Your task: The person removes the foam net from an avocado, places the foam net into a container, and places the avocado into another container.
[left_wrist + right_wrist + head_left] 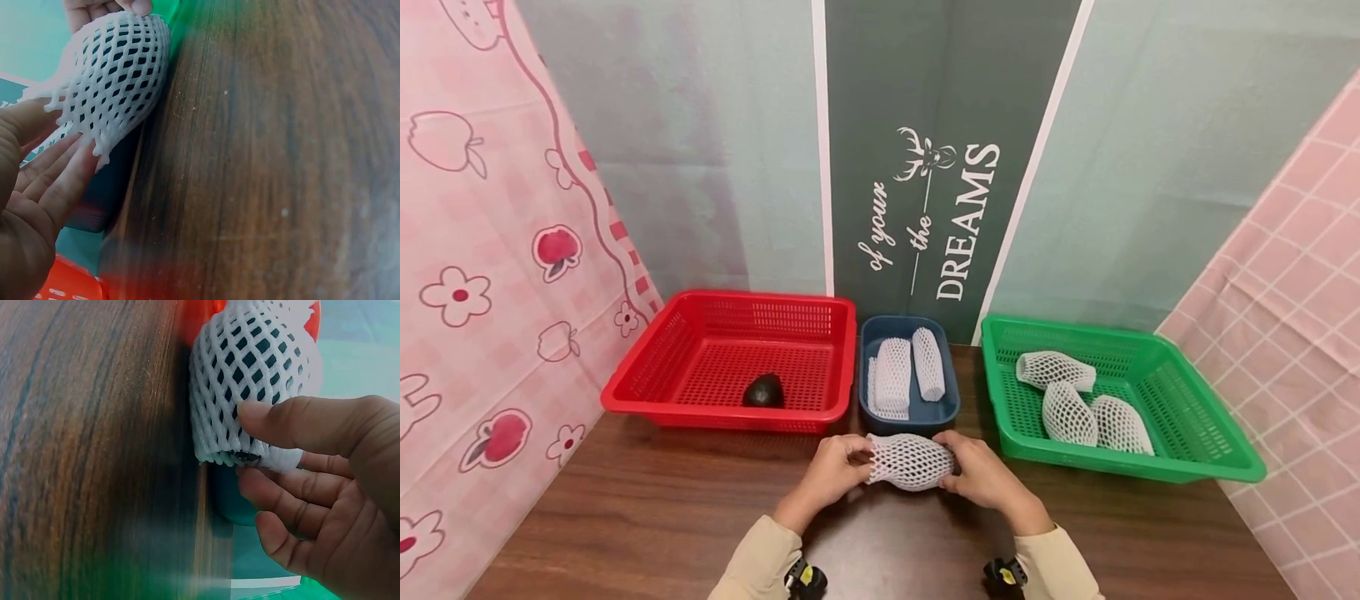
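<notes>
Between my two hands, over the table's front area, a white foam net sleeve (912,462) lies sideways and bulges around a dark fruit that shows through its mesh. My left hand (835,473) grips the sleeve's narrow, frayed left end, with thumb and fingers at its edge. At the other end, my right hand (987,475) pinches the wider end, thumb on top of the mesh. In the right wrist view, the dark fruit (247,456) peeks out of that opening near the fingertips. An avocado (763,391) sits bare in the red basket (730,418).
Behind the hands stands a small blue bin (952,383) with several spare foam nets (892,375). To its right, a green basket (1187,468) contains 3 net-wrapped fruits (1070,414). All stand on a brown wooden table (647,508) against a curtain backdrop (700,167).
</notes>
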{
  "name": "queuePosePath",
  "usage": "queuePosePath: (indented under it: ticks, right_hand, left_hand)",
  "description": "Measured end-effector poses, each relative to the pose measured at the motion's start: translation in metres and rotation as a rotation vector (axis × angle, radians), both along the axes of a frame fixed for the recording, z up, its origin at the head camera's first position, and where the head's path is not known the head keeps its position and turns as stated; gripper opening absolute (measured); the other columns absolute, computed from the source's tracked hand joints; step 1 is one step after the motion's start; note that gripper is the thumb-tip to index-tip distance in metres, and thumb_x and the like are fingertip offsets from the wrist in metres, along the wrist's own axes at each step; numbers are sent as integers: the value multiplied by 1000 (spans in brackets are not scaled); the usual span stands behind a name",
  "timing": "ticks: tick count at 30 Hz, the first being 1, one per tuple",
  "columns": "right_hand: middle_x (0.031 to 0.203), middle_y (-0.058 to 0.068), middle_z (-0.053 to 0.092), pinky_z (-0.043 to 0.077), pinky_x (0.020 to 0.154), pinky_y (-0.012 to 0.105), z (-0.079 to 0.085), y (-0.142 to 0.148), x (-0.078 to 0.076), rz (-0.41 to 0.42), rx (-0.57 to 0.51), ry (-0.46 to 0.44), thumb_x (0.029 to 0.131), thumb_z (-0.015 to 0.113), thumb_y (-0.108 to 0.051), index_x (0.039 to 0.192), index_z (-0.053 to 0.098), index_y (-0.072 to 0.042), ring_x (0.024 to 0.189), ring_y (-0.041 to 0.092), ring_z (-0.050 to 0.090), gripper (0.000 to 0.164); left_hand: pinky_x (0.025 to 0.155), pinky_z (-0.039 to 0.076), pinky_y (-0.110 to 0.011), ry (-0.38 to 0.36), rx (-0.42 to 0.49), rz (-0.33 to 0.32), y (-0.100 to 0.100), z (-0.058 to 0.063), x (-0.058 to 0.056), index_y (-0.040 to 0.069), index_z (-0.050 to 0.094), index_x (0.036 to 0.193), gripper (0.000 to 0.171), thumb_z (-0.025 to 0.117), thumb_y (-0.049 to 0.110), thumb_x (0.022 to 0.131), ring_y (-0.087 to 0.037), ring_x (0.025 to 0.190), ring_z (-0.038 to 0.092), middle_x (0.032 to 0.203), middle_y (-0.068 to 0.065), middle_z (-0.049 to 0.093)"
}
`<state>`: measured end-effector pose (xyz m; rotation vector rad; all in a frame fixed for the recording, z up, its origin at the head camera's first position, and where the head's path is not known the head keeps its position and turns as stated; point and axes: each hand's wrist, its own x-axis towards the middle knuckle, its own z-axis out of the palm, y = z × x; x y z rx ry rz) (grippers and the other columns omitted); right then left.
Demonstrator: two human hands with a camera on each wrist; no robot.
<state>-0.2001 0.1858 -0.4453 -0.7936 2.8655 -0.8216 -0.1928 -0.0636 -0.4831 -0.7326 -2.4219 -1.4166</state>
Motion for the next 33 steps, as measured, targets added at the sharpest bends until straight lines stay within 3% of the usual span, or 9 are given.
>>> queuePosePath:
  ticks: [9, 17, 26, 33]
  right_hand:
    - [96, 4, 61, 47, 72, 36, -1, 0, 2, 18, -2, 5, 69, 74, 3, 106, 59, -3, 84, 17, 56, 40]
    - [85, -3, 60, 45, 63, 28, -3, 0, 1, 47, -1, 105, 67, 74, 0, 96, 62, -8, 73, 10, 53, 32]
    - [76, -6, 58, 43, 57, 26, -3, -1, 1, 17, 3, 123, 69, 71, 2, 86, 61, -12, 65, 7, 49, 24]
    - [70, -6, 57, 39, 53, 25, -2, -2, 0, -16, -6, 102, 68, 68, 2, 80, 61, -13, 60, 7, 45, 21]
  left_hand:
    - [61, 50, -23, -101, -7, 0, 2, 0, 2, 2, 68, 86, 27, 66, -10, 62, -12, 70, 62, 82, -5, 66]
    - [64, 51, -24, -153, 29, -13, 4, -4, 2, -2, 65, 96, 36, 63, -13, 62, -22, 80, 65, 96, -13, 66]
    - [58, 50, -22, -113, -6, -15, 5, -5, -1, -1, 64, 95, 43, 64, -15, 54, -17, 75, 59, 86, -4, 56]
    - [58, 50, -22, -215, 13, -37, 8, -4, -2, 1, 58, 100, 48, 64, -16, 56, -22, 80, 62, 94, -13, 64]
